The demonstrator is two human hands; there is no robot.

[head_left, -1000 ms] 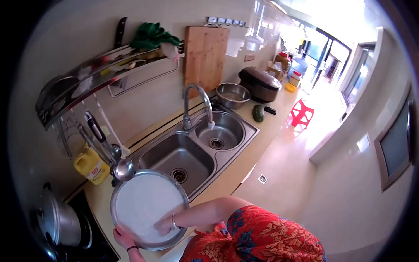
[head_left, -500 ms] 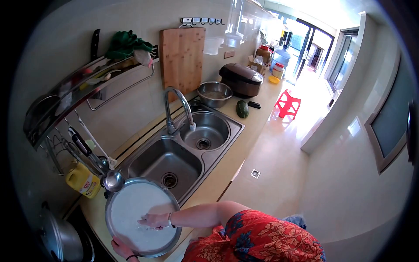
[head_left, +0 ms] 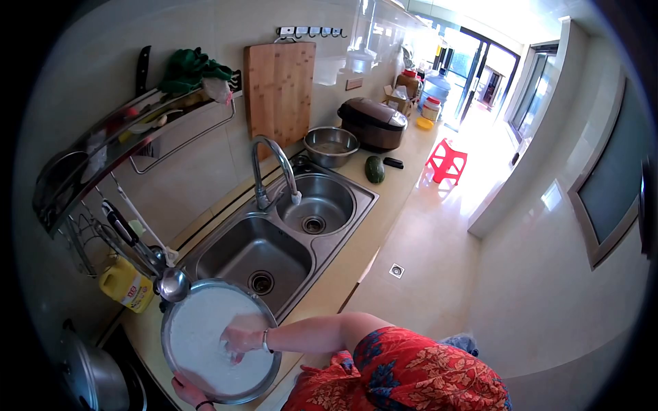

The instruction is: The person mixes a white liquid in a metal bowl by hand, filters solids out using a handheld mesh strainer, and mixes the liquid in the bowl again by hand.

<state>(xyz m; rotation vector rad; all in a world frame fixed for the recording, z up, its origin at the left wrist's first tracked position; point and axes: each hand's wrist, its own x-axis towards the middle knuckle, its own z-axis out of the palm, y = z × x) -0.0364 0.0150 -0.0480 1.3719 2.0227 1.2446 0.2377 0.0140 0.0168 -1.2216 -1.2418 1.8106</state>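
A wide metal basin [head_left: 168,356] stands on the counter beside the sink, filled with something white [head_left: 205,329]. Whether that is flour or a milky liquid I cannot tell. My left hand [head_left: 190,392] is closed on the basin's near left rim, with a dark band at its wrist. Over the middle of the basin, my right hand [head_left: 243,337] reaches down into the white contents, its fingers blurred and partly hidden. A light bracelet circles the right wrist.
Right behind the basin lies a double steel sink [head_left: 253,250] with a curved faucet [head_left: 274,147]. A ladle [head_left: 173,285] hangs over the basin's far left rim, near a yellow jug [head_left: 130,288]. Farther along are a steel bowl [head_left: 332,159], a green squash [head_left: 374,169] and a rice cooker [head_left: 372,123].
My right hand has shifted within the white contents, its fingers now turned more downward and curled. My left hand keeps its hold on the rim. The whole view has shifted slightly.
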